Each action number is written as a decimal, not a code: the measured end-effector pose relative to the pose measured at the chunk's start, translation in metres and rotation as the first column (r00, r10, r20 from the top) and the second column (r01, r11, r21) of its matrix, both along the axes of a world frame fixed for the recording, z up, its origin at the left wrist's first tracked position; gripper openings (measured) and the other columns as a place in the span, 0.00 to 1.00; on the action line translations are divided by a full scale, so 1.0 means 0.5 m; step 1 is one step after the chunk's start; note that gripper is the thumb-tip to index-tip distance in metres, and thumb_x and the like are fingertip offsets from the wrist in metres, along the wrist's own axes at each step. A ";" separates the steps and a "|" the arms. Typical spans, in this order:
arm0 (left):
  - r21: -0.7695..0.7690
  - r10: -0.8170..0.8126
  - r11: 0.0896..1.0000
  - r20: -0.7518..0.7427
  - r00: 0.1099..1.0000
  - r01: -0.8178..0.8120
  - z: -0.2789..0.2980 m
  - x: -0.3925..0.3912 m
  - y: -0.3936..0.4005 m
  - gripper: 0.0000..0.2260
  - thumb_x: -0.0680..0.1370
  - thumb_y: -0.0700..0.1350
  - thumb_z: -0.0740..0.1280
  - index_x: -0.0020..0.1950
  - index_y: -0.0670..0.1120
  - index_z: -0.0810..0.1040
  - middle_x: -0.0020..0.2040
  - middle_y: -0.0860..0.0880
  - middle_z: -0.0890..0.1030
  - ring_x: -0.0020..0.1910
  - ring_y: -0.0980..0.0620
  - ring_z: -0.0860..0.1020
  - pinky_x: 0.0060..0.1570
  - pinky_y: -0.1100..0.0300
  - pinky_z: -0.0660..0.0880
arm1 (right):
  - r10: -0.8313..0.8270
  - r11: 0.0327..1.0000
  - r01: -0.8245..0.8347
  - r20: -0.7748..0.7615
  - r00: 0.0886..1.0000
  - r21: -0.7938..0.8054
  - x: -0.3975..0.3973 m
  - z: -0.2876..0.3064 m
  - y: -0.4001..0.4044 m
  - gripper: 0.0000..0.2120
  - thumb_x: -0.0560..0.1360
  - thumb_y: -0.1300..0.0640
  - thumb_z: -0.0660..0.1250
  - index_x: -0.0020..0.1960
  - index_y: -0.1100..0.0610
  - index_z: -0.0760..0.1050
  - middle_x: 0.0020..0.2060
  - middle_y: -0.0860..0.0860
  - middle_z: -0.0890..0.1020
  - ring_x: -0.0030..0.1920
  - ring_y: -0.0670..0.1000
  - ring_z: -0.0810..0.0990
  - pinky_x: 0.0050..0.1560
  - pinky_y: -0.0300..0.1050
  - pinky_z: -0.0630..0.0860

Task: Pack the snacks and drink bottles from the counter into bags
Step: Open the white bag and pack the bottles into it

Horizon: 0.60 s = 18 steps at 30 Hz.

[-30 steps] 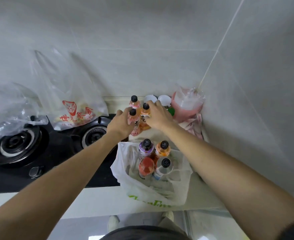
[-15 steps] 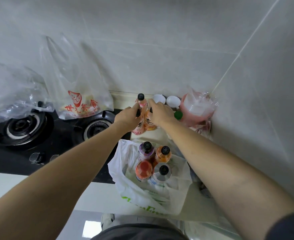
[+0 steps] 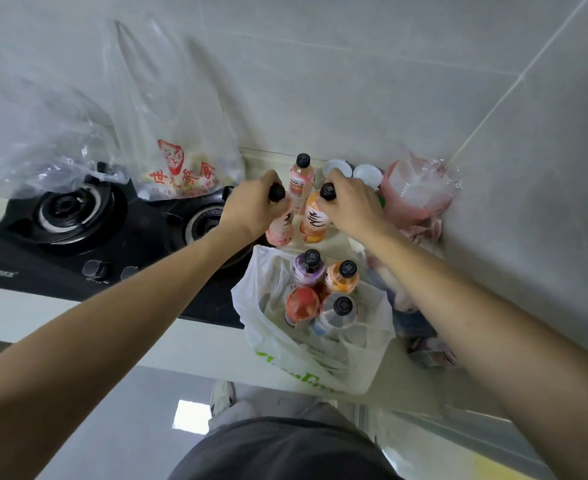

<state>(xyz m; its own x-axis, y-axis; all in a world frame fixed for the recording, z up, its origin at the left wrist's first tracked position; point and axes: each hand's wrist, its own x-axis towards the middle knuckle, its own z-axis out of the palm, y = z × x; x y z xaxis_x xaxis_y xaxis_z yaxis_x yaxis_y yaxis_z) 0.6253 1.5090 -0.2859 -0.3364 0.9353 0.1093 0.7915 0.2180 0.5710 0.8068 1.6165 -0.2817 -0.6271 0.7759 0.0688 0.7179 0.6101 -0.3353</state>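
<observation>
My left hand [image 3: 252, 207] grips the neck of a pink drink bottle [image 3: 281, 230] just under its black cap. My right hand [image 3: 353, 202] grips the neck of an orange drink bottle [image 3: 315, 221] the same way. Both bottles stand upright on the counter behind a white plastic bag [image 3: 271, 327] with green print. Several bottles stand in that bag, among them a purple one [image 3: 307, 270] and an orange one [image 3: 342, 278]. Another pink bottle [image 3: 300, 180] stands by the wall between my hands.
A black gas stove [image 3: 77, 233] fills the counter's left side, with a clear bag with red print [image 3: 178, 174] and another clear bag [image 3: 25, 147] on it. A pink bag of cups [image 3: 420, 188] and two white lids [image 3: 367, 173] sit in the right corner. Snack packets [image 3: 427, 351] lie beside the white bag.
Both hands have closed round the necks of the two bottles, whose black caps now show above my fingers. The view has tilted slightly.
</observation>
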 end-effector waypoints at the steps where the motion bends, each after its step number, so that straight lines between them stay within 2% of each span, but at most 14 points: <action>1: 0.018 0.001 1.000 0.004 1.000 -0.001 0.010 -0.005 -0.013 0.11 0.77 0.48 0.72 0.52 0.43 0.77 0.40 0.47 0.80 0.38 0.44 0.78 0.36 0.53 0.72 | 0.000 1.000 0.000 -0.013 1.000 0.004 0.002 0.014 -0.008 0.13 0.81 0.49 0.66 0.56 0.58 0.71 0.44 0.55 0.81 0.42 0.60 0.81 0.38 0.51 0.73; 3: 0.038 0.003 0.999 0.011 1.000 -0.003 0.026 -0.013 -0.042 0.10 0.76 0.48 0.73 0.51 0.44 0.78 0.39 0.48 0.80 0.38 0.45 0.78 0.36 0.55 0.71 | 0.005 1.000 -0.005 -0.042 0.999 0.012 0.003 0.037 -0.028 0.14 0.81 0.47 0.67 0.56 0.58 0.72 0.44 0.54 0.81 0.42 0.60 0.80 0.39 0.53 0.76; 6: 0.058 0.005 0.998 0.018 1.000 -0.006 0.040 -0.016 -0.083 0.10 0.75 0.48 0.73 0.50 0.44 0.78 0.39 0.47 0.81 0.38 0.45 0.79 0.37 0.53 0.74 | 0.035 0.999 -0.034 -0.083 0.996 0.013 -0.004 0.064 -0.057 0.13 0.80 0.47 0.67 0.56 0.57 0.73 0.47 0.55 0.82 0.46 0.61 0.81 0.42 0.54 0.77; 11: 0.106 -0.013 0.994 0.014 1.000 0.012 0.057 -0.009 -0.143 0.12 0.75 0.51 0.73 0.48 0.43 0.78 0.38 0.46 0.81 0.37 0.45 0.79 0.38 0.45 0.78 | 0.069 0.998 -0.068 -0.098 0.993 0.012 -0.028 0.093 -0.105 0.16 0.79 0.47 0.68 0.60 0.56 0.75 0.48 0.55 0.83 0.48 0.60 0.81 0.46 0.55 0.78; 16: 0.099 0.000 0.995 0.053 0.999 -0.005 0.057 0.002 -0.193 0.12 0.76 0.52 0.73 0.45 0.44 0.78 0.36 0.48 0.81 0.35 0.48 0.79 0.36 0.47 0.78 | 0.108 0.994 -0.109 -0.070 0.992 -0.008 -0.056 0.096 -0.141 0.12 0.80 0.49 0.68 0.53 0.57 0.73 0.42 0.53 0.77 0.43 0.58 0.77 0.38 0.49 0.66; 18: 0.068 0.004 0.998 0.067 0.998 -0.008 0.048 0.009 -0.209 0.09 0.76 0.50 0.73 0.45 0.46 0.78 0.36 0.50 0.81 0.35 0.51 0.79 0.36 0.47 0.78 | 0.101 0.994 -0.102 -0.038 0.994 -0.027 -0.065 0.087 -0.154 0.12 0.80 0.47 0.67 0.53 0.56 0.73 0.44 0.53 0.77 0.42 0.57 0.76 0.37 0.51 0.69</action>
<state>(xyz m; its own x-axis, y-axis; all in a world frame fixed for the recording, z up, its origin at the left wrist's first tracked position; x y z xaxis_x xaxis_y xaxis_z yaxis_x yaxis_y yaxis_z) 0.6300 1.4045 -0.2619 -0.3508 0.9244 0.1495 0.7496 0.1815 0.6365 0.7742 1.5396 -0.2382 -0.7005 0.7100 0.0720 0.6393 0.6692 -0.3787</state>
